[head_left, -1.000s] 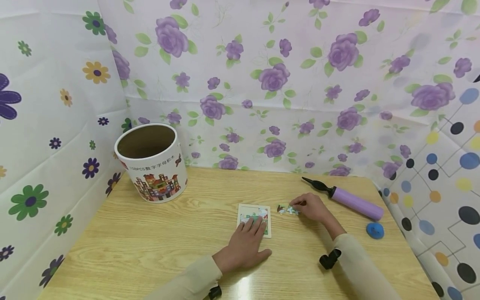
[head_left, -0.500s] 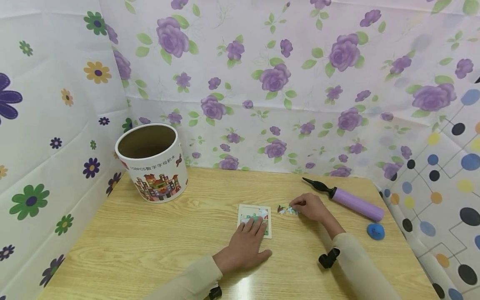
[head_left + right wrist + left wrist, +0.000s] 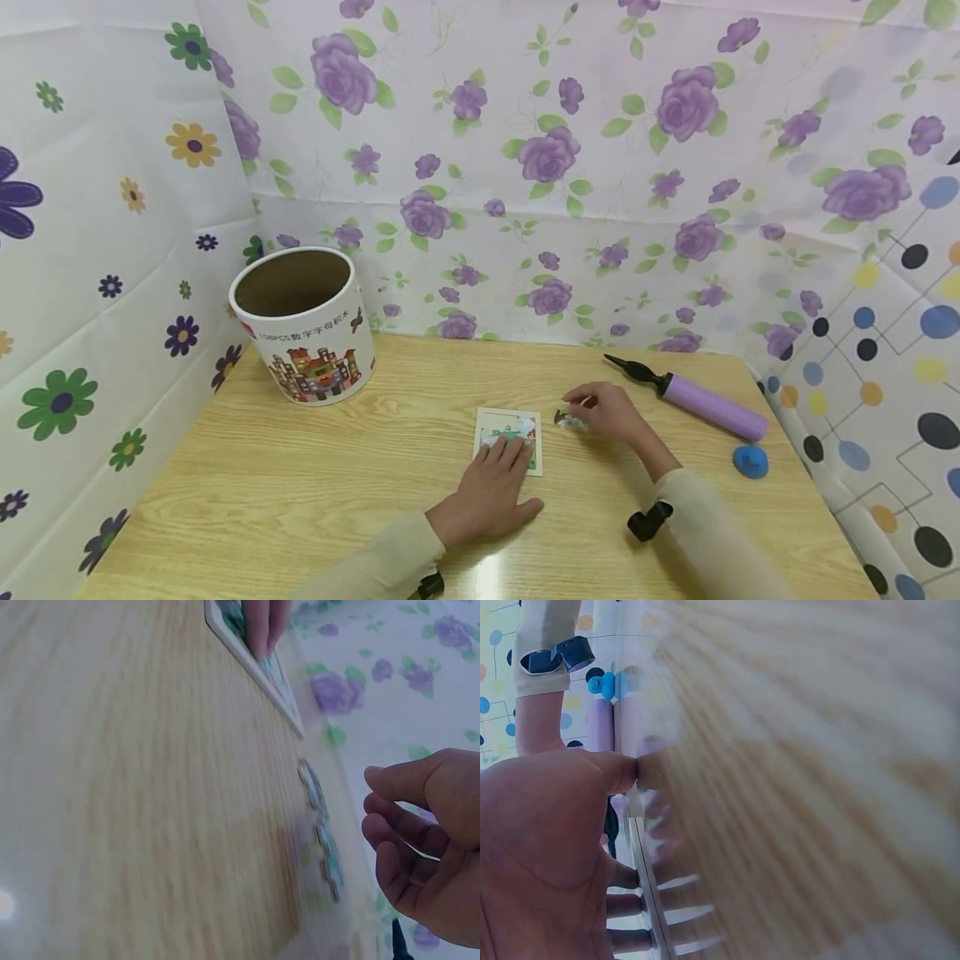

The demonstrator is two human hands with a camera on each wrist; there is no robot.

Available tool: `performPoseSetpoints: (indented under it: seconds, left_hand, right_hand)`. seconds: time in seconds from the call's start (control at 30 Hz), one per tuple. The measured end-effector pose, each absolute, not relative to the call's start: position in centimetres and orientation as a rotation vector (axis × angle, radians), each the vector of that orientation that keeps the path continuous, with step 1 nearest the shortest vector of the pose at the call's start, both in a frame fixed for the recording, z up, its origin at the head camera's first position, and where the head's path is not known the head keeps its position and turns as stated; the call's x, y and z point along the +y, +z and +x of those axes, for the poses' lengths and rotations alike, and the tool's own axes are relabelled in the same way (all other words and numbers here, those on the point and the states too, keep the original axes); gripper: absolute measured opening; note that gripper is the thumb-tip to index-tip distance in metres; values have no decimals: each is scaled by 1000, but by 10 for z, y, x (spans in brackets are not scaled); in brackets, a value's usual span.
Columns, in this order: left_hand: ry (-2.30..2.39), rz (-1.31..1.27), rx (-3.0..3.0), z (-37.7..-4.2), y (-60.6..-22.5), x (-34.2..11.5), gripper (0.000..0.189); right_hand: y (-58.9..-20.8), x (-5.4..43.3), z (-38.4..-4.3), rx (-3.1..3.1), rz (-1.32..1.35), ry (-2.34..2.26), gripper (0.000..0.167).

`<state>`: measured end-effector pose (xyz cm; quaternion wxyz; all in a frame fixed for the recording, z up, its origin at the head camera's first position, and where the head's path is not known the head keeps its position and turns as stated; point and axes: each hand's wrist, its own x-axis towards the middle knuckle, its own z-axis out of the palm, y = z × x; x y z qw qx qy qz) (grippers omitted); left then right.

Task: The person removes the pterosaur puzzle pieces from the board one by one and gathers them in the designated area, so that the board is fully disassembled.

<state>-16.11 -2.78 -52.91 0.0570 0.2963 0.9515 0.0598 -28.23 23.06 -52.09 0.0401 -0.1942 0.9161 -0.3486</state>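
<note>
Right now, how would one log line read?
Left hand: resting on puzzle board | Right hand: near loose pieces, nothing visibly held

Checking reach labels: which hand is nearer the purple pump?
Right. The right hand is left of the purple pump; the left hand lies farther left, on the puzzle board.

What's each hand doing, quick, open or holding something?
Left hand: open, fingers touching the square, white-framed jigsaw puzzle.
Right hand: open, loosely curled near small, colourful jigsaw pieces, holding nothing visible.

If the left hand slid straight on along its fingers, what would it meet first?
Probably the jigsaw tray's far rim, since the left hand lies over the near side; rim height is unclear.
</note>
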Motion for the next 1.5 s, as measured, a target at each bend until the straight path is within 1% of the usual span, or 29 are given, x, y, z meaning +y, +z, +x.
performPoseSetpoints:
  seconds: [0.17,0.47,0.7,0.9,1.17,1.33,1.5]
  left_hand:
    - [130,897,2889,-160,-526,-27,79]
    - [3,908,2891,-154,-521,-27,84]
    - [-8,932,2876,-154,-522,-30,83]
    - [20,940,2859,-155,-526,-31,84]
    - [64,947,2848,-155,-527,-33,83]
    - [65,945,2854,-153,-524,-33,82]
    - [78,937,2851,-152,-521,-34,81]
  right_hand:
    - [-523,209,-277,2778,-627,-1108,18]
    - [-528,185,-274,2795,-786,-1041,16]
    - [-526,173,-276,2768,-827,-1006,21]
    - [-527,164,-281,2756,-842,-949,19]
    - [-529,159,-285,2755,-899,-873,12]
    - [-529,158,-286,2740,-994,-838,9]
    - [-530,157,-286,2736,-1118,-725,11]
